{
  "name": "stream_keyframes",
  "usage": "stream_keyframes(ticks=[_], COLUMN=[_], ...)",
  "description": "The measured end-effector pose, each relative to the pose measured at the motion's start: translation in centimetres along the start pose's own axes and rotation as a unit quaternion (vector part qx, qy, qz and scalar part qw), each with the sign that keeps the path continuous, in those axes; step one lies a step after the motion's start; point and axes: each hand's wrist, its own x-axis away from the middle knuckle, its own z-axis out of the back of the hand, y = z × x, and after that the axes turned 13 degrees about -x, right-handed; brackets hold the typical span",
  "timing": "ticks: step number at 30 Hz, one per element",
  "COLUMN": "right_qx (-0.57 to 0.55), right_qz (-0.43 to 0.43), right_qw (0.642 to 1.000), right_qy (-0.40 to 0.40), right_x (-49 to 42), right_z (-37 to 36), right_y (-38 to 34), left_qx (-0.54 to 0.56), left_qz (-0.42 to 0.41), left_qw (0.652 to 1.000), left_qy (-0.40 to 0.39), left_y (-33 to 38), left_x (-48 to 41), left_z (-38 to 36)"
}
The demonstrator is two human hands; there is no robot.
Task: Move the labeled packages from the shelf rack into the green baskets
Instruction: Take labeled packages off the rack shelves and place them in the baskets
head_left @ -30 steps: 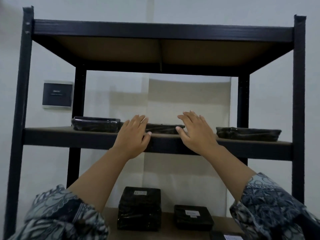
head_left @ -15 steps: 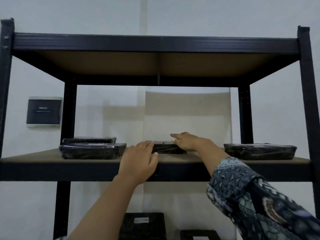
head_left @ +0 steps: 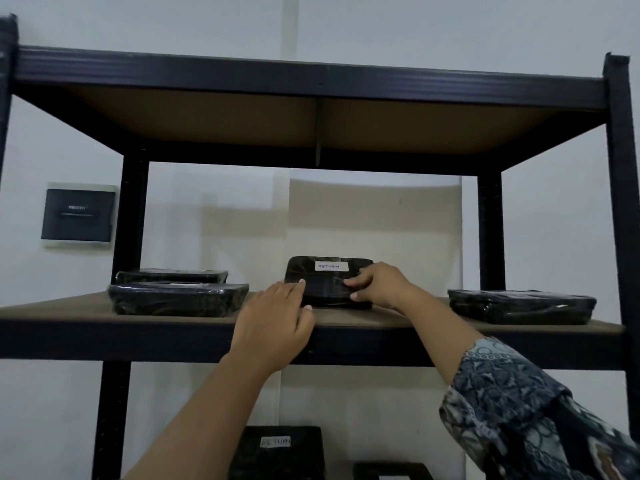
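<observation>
Black-wrapped, the package [head_left: 325, 289] labelled RETURN is tilted so its top faces the camera, its front edge on the middle of the shelf [head_left: 398, 318]. The right hand [head_left: 381, 285] has its grip clamped on the package's right side, thumb below and fingers above. The left hand [head_left: 273, 323] has its grip apart, straight fingers touching the left edge. Other packages [head_left: 176, 299] lie flat to either side.

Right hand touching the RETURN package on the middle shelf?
Touching. Head view: right hand grips the RETURN package at its right edge, fingers on its face, thumb below.
</observation>
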Motion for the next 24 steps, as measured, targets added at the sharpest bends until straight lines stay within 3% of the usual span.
stream_keyframes(ticks=[15, 24], right_qx=[0.017, 0.173], right_qz=[0.009, -0.015], right_qw=[0.999, 0.985], right_qy=[0.027, 0.008], right_x=[0.3, 0.5], right_z=[-0.9, -0.9], right_y=[0.6, -0.5], left_qx=[-0.010, 0.000], left_qz=[-0.010, -0.019], left_qw=[1.000, 1.000], left_qy=[-0.006, 0.003], left_y=[-0.1, -0.3], left_x=[0.1, 0.0], left_z=[-0.1, -0.7])
